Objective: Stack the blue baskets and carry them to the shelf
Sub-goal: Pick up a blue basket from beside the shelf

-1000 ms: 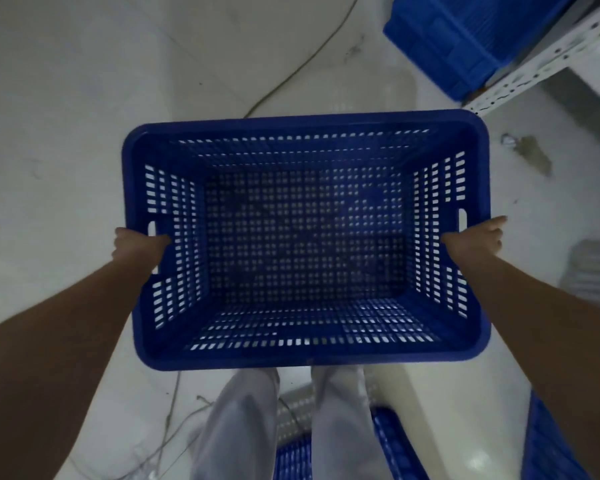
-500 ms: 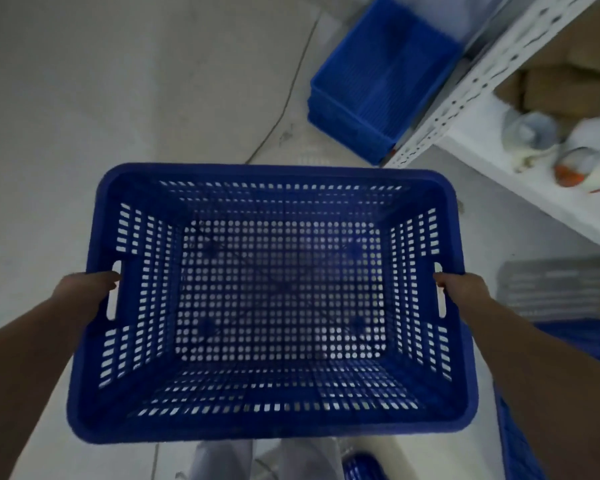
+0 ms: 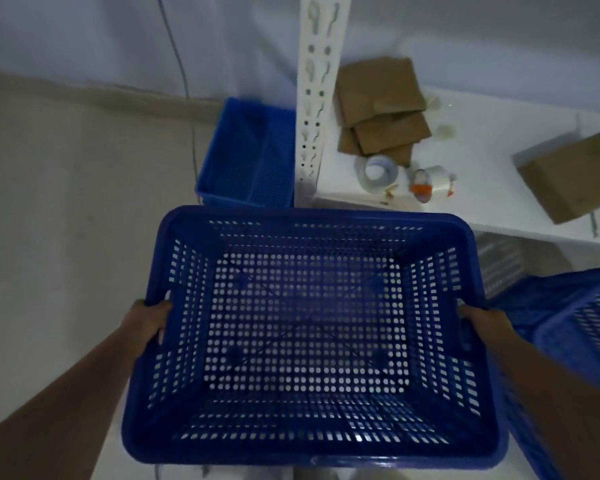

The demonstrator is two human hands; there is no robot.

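Observation:
I hold an empty blue perforated basket [image 3: 309,216] level in front of me, its open top facing up. My left hand [image 3: 146,318] grips the handle slot on its left wall. My right hand [image 3: 482,322] grips the slot on its right wall. The white shelf [image 3: 499,174] lies just beyond the basket's far rim, its slotted upright post [image 3: 314,98] straight ahead. Another blue basket [image 3: 246,157] sits on the floor left of the post. More blue baskets [image 3: 575,313] lie low at my right.
On the shelf board lie flattened cardboard pieces [image 3: 378,105], a cardboard box [image 3: 568,174], a tape roll [image 3: 378,173] and a tape dispenser [image 3: 430,183]. A cable [image 3: 184,81] runs down the wall to the pale floor at the left.
The view has swung up and forward: the shelf and its post now fill the top of the frame, closer. The basket stays in both hands, lower in view.

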